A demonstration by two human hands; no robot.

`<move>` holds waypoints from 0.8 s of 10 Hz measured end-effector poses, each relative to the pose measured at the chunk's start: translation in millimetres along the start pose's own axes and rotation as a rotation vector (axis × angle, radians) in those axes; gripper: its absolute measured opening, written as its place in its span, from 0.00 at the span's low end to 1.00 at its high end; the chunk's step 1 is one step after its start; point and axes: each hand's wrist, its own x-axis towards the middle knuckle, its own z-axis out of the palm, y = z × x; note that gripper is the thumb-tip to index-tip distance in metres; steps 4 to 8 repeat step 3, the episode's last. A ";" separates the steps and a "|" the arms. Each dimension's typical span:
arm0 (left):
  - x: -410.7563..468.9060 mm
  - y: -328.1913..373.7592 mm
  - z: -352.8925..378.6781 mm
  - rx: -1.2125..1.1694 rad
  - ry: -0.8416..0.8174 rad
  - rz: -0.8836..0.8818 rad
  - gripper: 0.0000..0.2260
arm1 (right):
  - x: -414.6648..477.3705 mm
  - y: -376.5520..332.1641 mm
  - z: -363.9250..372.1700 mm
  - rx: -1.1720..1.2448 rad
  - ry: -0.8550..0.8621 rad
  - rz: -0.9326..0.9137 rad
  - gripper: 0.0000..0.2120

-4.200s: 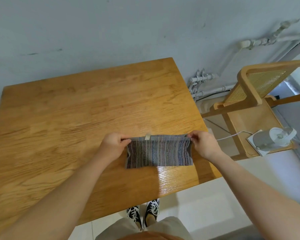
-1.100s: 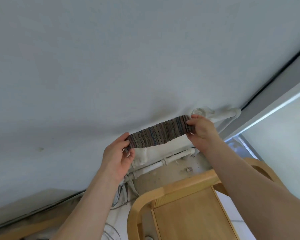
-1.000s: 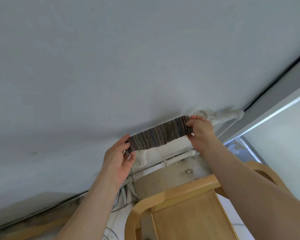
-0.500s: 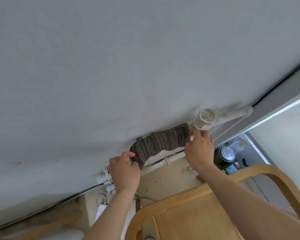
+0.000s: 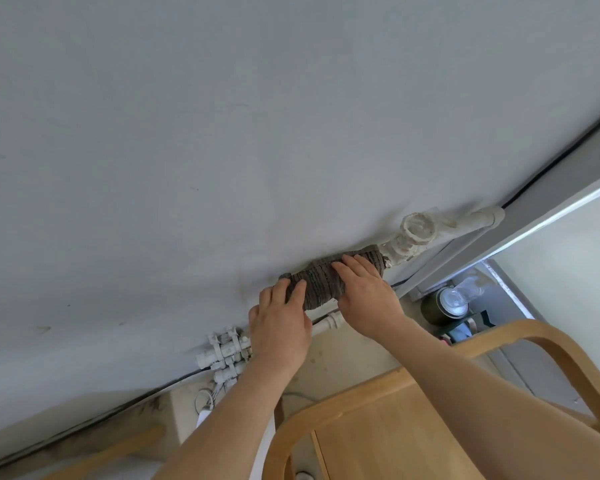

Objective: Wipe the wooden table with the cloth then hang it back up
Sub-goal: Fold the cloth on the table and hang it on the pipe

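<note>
The striped grey cloth hangs draped over a white pipe that runs along the grey wall, just left of a round valve. My left hand rests on the cloth's lower left end with its fingers spread flat. My right hand lies flat on the cloth's right half, fingers pointing at the wall. Neither hand pinches the fabric; both press on it. The wooden table is out of view.
A wooden chair with a curved back stands right below my arms. A lower white pipe and a cluster of valves sit by the wall's foot. A dark round appliance stands on the floor at the right.
I lifted the cloth off the table, turned to the wall and laid it over the pipe. In the last half second both hands went from gripping its ends to lying flat on it.
</note>
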 end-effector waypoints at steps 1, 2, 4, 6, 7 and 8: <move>-3.9 2.0 -6.5 -0.052 -0.001 -0.022 0.25 | -14.0 -7.7 -6.6 0.072 0.051 0.006 0.27; -14.7 0.9 -19.9 -0.158 0.040 -0.036 0.23 | -31.3 -17.7 -21.8 0.146 0.075 0.033 0.26; -32.6 6.1 -37.6 -0.336 0.139 -0.046 0.19 | -52.4 -30.7 -38.0 0.223 0.096 0.010 0.25; -32.6 6.1 -37.6 -0.336 0.139 -0.046 0.19 | -52.4 -30.7 -38.0 0.223 0.096 0.010 0.25; -32.6 6.1 -37.6 -0.336 0.139 -0.046 0.19 | -52.4 -30.7 -38.0 0.223 0.096 0.010 0.25; -32.6 6.1 -37.6 -0.336 0.139 -0.046 0.19 | -52.4 -30.7 -38.0 0.223 0.096 0.010 0.25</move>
